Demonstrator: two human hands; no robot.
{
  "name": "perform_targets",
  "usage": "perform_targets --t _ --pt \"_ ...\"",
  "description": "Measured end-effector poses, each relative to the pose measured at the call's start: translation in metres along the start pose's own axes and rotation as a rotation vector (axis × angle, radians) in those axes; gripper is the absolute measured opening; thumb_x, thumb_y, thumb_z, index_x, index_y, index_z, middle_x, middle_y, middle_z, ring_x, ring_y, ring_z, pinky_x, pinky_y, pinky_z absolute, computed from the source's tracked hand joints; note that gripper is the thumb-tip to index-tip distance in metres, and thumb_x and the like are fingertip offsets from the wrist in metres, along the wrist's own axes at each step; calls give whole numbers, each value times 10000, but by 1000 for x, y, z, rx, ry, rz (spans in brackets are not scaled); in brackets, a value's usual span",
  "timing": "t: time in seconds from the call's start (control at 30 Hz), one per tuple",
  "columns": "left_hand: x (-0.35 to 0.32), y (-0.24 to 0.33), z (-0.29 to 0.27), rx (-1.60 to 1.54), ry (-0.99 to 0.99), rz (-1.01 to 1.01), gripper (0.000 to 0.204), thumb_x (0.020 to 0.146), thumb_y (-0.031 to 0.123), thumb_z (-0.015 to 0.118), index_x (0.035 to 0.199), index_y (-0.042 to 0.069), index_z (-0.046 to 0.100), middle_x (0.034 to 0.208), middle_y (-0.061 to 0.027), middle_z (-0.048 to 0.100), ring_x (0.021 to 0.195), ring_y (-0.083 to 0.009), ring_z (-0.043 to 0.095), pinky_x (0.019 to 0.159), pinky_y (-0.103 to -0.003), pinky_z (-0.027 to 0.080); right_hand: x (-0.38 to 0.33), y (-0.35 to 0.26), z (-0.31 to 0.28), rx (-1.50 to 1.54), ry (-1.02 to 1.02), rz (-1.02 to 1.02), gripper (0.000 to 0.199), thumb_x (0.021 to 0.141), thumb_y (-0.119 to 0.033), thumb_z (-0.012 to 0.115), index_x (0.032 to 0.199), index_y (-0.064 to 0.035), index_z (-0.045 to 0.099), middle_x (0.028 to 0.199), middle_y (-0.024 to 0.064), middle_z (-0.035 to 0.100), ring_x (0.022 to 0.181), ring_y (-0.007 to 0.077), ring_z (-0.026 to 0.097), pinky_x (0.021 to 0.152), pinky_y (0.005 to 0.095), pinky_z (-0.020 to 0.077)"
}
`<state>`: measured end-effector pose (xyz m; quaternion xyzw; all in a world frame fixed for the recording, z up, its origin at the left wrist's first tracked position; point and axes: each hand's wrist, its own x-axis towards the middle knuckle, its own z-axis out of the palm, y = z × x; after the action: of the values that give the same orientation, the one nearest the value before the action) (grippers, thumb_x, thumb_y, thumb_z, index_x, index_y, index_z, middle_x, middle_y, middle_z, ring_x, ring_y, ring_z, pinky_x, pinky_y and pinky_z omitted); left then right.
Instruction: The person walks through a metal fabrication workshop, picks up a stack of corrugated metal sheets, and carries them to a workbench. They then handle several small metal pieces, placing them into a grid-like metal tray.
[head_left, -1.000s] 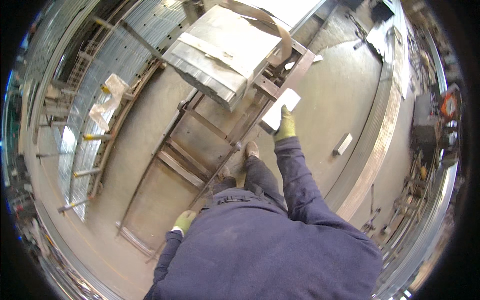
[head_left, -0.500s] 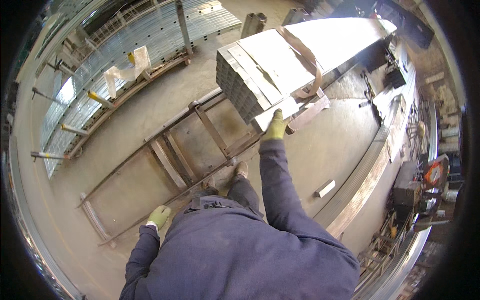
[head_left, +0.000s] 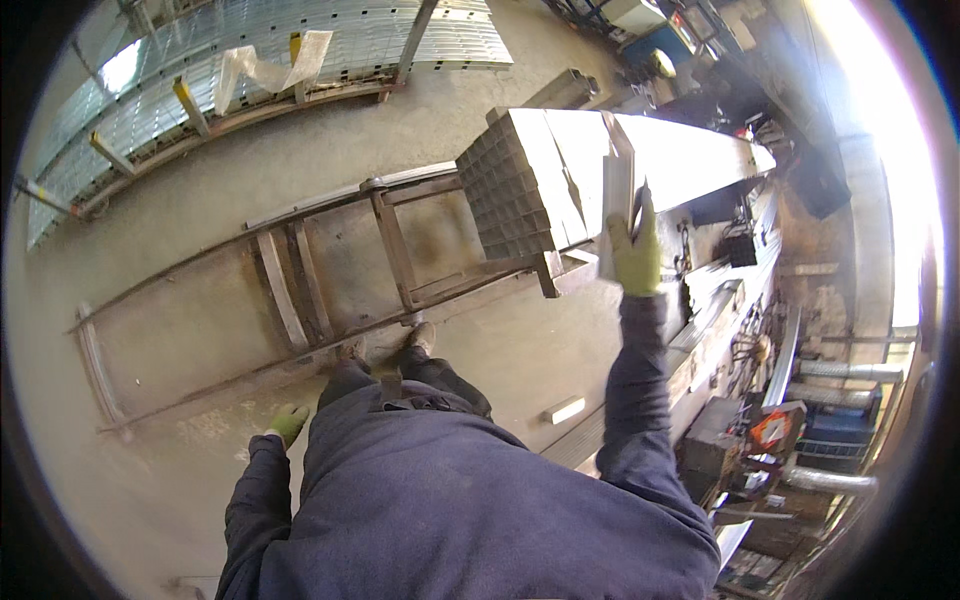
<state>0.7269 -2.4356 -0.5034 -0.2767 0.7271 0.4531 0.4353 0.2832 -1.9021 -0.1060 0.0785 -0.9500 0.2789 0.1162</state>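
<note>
My right hand (head_left: 638,258), in a yellow-green glove, is closed on a short pale metal profile (head_left: 616,195). The piece stands on end beside a long stack of square metal tubes (head_left: 515,185), overlapping its side in the picture. A brown strap (head_left: 619,135) crosses the stack just beyond the piece. My left hand (head_left: 289,424), gloved alike, hangs low at my left side. It holds nothing that shows, with its thumb apart from the fingers.
A low rusty metal frame (head_left: 285,290) lies across the floor before my feet. Corrugated sheets (head_left: 340,40) rest on a rack with yellow-tipped posts at the far left. A short pale block (head_left: 564,410) lies on the floor. Long profiles (head_left: 690,345) and clutter line the right.
My right hand has moved right with the metal profile and turned it from lying at the stack's end to upright beside it. The view has swung right. My left hand still hangs low.
</note>
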Motion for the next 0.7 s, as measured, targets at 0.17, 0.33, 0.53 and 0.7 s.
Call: perform_targets --t 0.17,0.33,0.53,0.7 --pt "-9 -32 19 -252 58 -11 543 981 450 597 1177 -38 735 1064 -203 763 1008 -309 710 912 -413 533 113 -85 16 -322 7 -170 665 1084 -249 618 1635 19 359 1519 287 586 1319 355 656 1044 445 541" --pt "-33 -50 28 -532 123 -91 379 1005 387 602 1060 23 693 875 -54 647 747 -166 582 675 -343 476 138 -46 111 -429 -279 9 782 1020 -402 637 1664 -73 338 1446 316 608 1306 472 626 1134 493 448" --pt "-49 -55 42 -660 85 -278 347 1010 376 592 1124 60 678 863 -44 623 655 -152 545 558 -338 433 222 -36 94 -722 -625 39 795 973 -463 650 1659 -167 377 1402 324 649 1305 426 657 1099 482 507" --pt "-39 -44 58 -829 120 -318 393 1026 392 596 1212 51 660 929 -50 656 693 -157 560 595 -331 456 318 -92 96 -932 -854 -216 756 1009 -463 644 1665 -180 395 1522 266 592 1408 427 577 1186 450 439"
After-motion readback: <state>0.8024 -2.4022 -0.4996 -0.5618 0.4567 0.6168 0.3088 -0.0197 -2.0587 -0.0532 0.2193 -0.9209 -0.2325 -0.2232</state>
